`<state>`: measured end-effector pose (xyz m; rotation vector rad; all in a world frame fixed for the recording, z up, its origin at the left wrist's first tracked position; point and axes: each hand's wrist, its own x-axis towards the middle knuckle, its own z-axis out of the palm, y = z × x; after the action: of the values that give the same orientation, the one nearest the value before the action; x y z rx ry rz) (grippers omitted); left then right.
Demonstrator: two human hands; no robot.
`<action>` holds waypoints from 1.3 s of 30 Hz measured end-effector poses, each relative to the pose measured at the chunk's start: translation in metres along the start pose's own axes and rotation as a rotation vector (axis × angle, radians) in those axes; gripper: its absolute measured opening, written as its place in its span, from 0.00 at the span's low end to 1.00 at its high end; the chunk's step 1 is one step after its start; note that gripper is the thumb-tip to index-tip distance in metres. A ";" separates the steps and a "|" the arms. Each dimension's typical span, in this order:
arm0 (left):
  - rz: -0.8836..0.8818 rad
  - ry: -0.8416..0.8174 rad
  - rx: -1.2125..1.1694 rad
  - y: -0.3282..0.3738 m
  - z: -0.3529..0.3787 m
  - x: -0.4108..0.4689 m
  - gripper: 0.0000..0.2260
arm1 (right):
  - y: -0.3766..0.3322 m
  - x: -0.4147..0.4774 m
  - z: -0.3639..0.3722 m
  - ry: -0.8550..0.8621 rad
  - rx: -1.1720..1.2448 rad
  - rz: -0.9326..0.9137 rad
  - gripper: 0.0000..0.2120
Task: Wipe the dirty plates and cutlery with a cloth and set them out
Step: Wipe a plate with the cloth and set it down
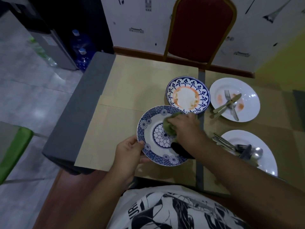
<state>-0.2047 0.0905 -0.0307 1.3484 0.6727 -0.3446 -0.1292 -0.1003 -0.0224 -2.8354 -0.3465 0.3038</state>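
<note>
My left hand [130,152] grips the near left rim of a blue-patterned plate [149,129] and holds it tilted above the table. My right hand [185,128] holds a green cloth [168,126] bunched against the plate's middle. Behind it lies a second blue-rimmed plate [188,95] smeared with orange sauce. To the right, a white plate [247,90] with orange smears carries a fork and a knife [227,104]. Nearer me, another white plate [267,161] holds several pieces of cutlery [239,147].
The table [125,90] is covered with beige mats. A red chair [200,28] stands at the far side against the wall. A grey bench [74,109] runs along the left edge, with water bottles [80,47] on the floor beyond it.
</note>
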 end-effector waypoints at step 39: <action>0.905 -0.364 1.137 0.048 -0.057 0.037 0.30 | 0.016 -0.020 -0.025 0.334 -0.070 -0.704 0.09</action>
<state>-0.1618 0.1611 -0.0204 2.4013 -0.5946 -0.2027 -0.1389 -0.1265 0.0002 -2.5476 -1.2321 -0.3230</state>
